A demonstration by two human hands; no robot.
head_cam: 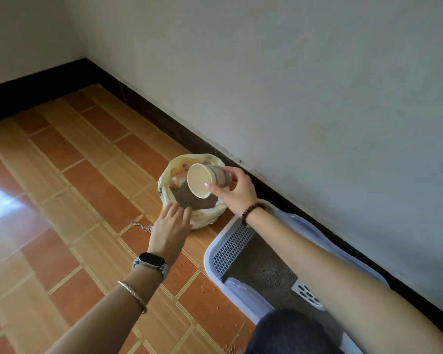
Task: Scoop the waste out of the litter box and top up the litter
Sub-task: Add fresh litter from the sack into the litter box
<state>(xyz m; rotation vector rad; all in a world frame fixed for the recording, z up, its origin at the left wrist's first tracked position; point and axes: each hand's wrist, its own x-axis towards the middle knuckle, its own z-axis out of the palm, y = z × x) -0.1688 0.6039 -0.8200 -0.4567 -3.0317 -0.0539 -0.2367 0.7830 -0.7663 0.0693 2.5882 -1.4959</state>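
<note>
Your right hand (pixel 237 191) has its fingers and thumb wrapped round a paper cup (pixel 206 180). The cup is tipped on its side above the open bag (pixel 175 166), its mouth faces you, and no litter shows inside it. Your left hand (pixel 170 226) holds nothing. Its fingers are straight and reach for the near lip of the bag, though I cannot tell if they touch it yet. The bag stands on the floor (pixel 87 175) against the wall, just beyond the far end of the litter box (pixel 210 254). The grey fresh litter (pixel 183 198) lies low inside the bag.

This looks like the top-up step, with the first job being to fill the cup.

- Pin the bag's lip down and outward with your left hand so the soft plastic stays wide and does not fold over the cup.
- Drive the cup's rim into the grains at a slant, then bring it upright before you lift, so nothing spills off the edge.
- Do not fill it to the brim. Stray grains (pixel 202 279) already dot the tiles beside the box.
- Keep the carry short and low, past the grid (pixel 230 249).
- Pour over the bed of litter (pixel 264 272), clear of the white scoop (pixel 307 293) lying in it.
</note>
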